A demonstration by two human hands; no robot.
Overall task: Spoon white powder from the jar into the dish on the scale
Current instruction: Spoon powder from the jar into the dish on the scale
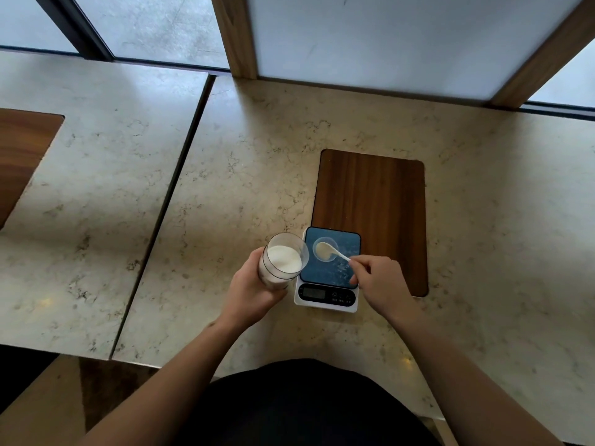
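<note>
My left hand (249, 291) grips a clear jar (283, 260) holding white powder, tilted toward the scale and raised beside its left edge. A white scale (326, 299) with a dark blue platform stands in front of me. On the platform sits a small clear dish (330, 257). My right hand (380, 281) pinches the handle of a white spoon (335, 251), whose bowl rests over the dish with powder in it.
The scale stands on a marble counter (225, 188), partly over a wooden inset panel (370, 214). A seam (167, 201) divides this counter from another on the left. Wooden posts (236, 37) and frosted panes stand at the back.
</note>
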